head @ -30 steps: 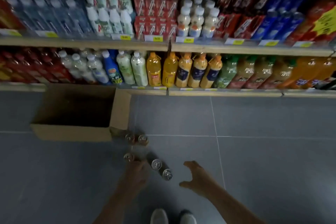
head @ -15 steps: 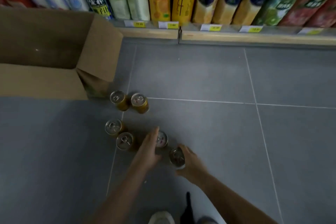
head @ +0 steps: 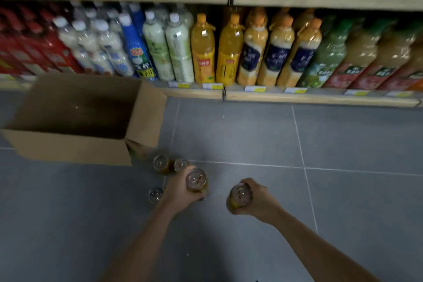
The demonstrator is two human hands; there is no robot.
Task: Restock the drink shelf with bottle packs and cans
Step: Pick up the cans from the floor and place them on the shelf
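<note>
Both forearms reach forward and down over the grey floor [head: 251,135]. The left hand [head: 180,190] is wrapped around a gold can [head: 196,179], lid up, fingers curled round its side. Just left of that hand a third can [head: 156,194] stands on the floor, only its silver lid really showing. Just beyond the left hand two more cans [head: 170,164] stand side by side, pretty blurry, near the corner of the open cardboard box [head: 68,151]. The box's inside is too dark to see into.

The right hand [head: 258,199] grips another can [head: 239,196] the same way, lid up, apart from the left one. Whether either held can is touching the floor, can't tell.

Beyond both hands the bottom shelf [head: 320,98] is packed with bottles [head: 203,50]: red packs, white, blue, yellow, green. The labels are too smeared to read, and the upper shelf is cut off at the top.
</note>
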